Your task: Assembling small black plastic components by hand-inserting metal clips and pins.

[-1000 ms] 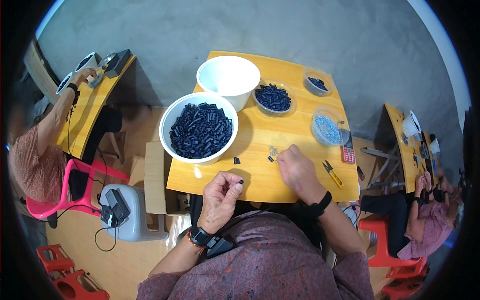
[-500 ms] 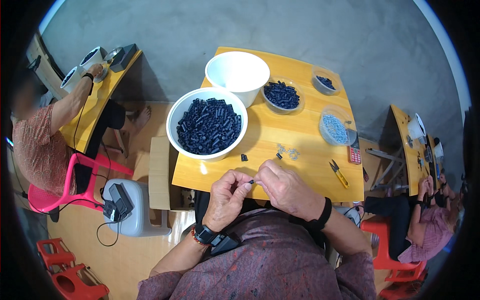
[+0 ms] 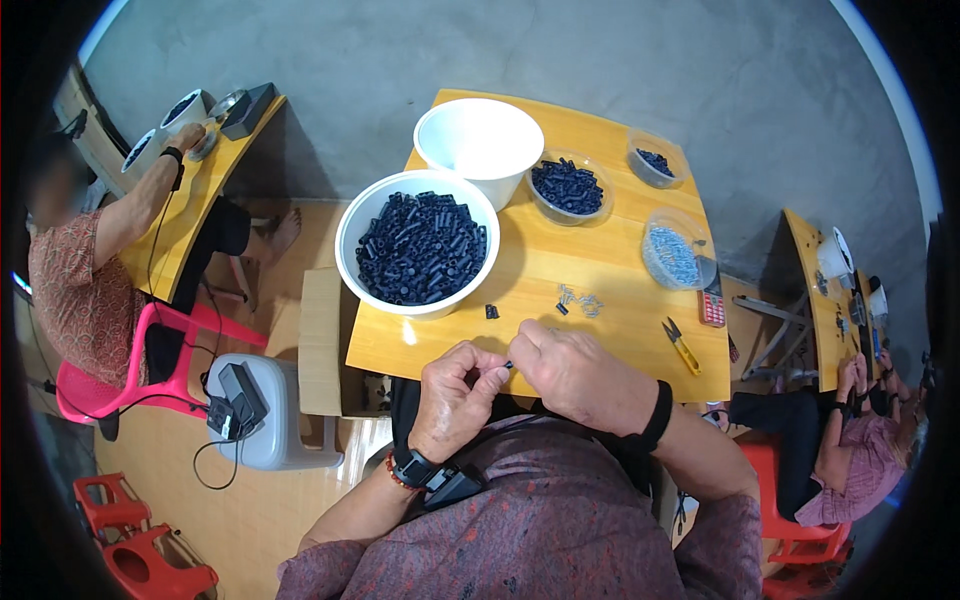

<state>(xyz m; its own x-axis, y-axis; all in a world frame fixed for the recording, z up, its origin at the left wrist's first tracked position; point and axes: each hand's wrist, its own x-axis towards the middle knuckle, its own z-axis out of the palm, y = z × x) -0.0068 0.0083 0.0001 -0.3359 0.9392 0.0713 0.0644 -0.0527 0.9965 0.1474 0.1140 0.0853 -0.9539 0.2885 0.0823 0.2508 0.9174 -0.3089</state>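
My left hand (image 3: 455, 400) pinches a small black plastic piece (image 3: 508, 365) between thumb and fingertips at the table's near edge. Against that piece press the curled fingers of my right hand (image 3: 572, 375), and whatever they grip is hidden. Two short black pieces (image 3: 491, 312) lie on the wood just beyond my left hand. Past my right hand is a loose little pile of thin, pale metal parts (image 3: 582, 302), with another black piece (image 3: 562, 309) beside it. Yellow-handled snips (image 3: 682, 347) rest farther right.
A white tub (image 3: 345, 245) full of black pieces stands at the left, an empty-looking white tub (image 3: 478, 112) behind it. Clear bowls hold black pieces (image 3: 567, 187) and pale blue parts (image 3: 672, 255). A red calculator (image 3: 712, 308) lies right. Co-workers (image 3: 90, 265) sit at side tables.
My right hand has turned more knuckles-up, its fingers curling closer over the black piece. The left hand keeps its pinch almost in place. The whole view has shifted slightly.
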